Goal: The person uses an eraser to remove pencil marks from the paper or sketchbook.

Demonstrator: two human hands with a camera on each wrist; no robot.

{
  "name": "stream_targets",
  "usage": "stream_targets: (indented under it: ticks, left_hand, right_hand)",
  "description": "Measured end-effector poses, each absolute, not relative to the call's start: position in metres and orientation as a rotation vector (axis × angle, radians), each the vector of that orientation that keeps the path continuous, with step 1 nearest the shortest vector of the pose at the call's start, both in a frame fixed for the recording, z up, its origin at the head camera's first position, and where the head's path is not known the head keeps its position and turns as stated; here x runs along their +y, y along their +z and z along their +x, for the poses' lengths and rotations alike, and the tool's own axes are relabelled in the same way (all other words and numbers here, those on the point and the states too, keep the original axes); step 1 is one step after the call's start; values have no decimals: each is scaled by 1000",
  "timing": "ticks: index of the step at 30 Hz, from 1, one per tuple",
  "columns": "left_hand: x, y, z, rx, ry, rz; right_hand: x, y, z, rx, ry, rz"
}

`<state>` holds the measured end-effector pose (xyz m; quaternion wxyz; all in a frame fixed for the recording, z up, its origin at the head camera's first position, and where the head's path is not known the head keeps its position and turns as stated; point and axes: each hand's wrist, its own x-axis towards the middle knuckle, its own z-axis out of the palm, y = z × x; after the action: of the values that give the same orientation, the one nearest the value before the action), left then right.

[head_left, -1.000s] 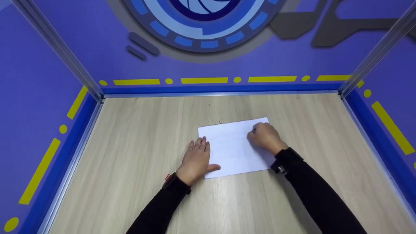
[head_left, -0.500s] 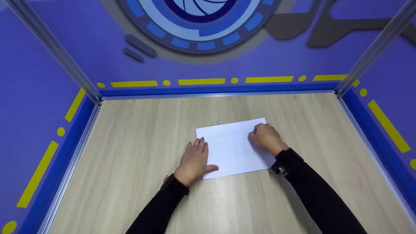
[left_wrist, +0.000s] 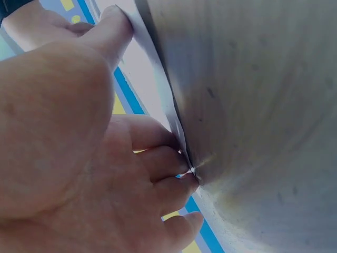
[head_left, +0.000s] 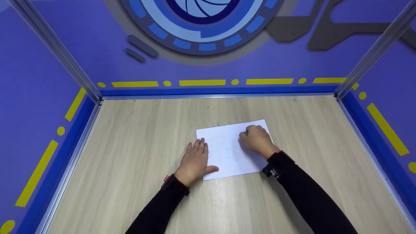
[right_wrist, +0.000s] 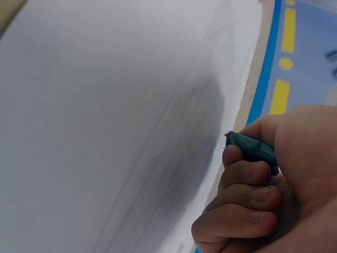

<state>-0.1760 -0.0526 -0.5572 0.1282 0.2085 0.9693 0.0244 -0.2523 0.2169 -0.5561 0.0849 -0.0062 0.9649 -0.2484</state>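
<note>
A white sheet of paper (head_left: 226, 159) lies slightly turned on the wooden table. My left hand (head_left: 194, 161) rests flat over its left edge, fingers straight and thumb spread onto the sheet. Over the upper right part of the paper, my right hand (head_left: 258, 139) pinches a small dark teal eraser (right_wrist: 253, 149) between thumb and fingers. Dark crumbs cling to the eraser's corner in the right wrist view, and faint grey lines (right_wrist: 142, 163) run across the paper there. From the head view the eraser is mostly hidden by the fingers.
Small dark crumbs (head_left: 218, 124) dot the table (head_left: 136, 146) just beyond the paper's far edge. Blue-purple panels with yellow marks, such as the back wall (head_left: 182, 70), enclose the table at the back and both sides, with metal rails along the edges.
My right hand has moved a little left over the paper with the eraser in its grip. The left hand and the sheet stay in place.
</note>
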Motion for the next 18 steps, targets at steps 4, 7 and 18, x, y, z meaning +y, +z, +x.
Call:
stream_targets:
  ticks: [4, 7, 18]
  left_hand:
    - [-53, -557, -176, 2829, 86, 615]
    - [-53, -558, -176, 2833, 94, 615]
    - [-54, -557, -176, 2834, 89, 616]
  right_hand:
    - [182, -556, -252, 2891, -744, -106]
    - [155, -555, -252, 2863, -712, -152]
    - [94, -566, -253, 2872, -628, -310]
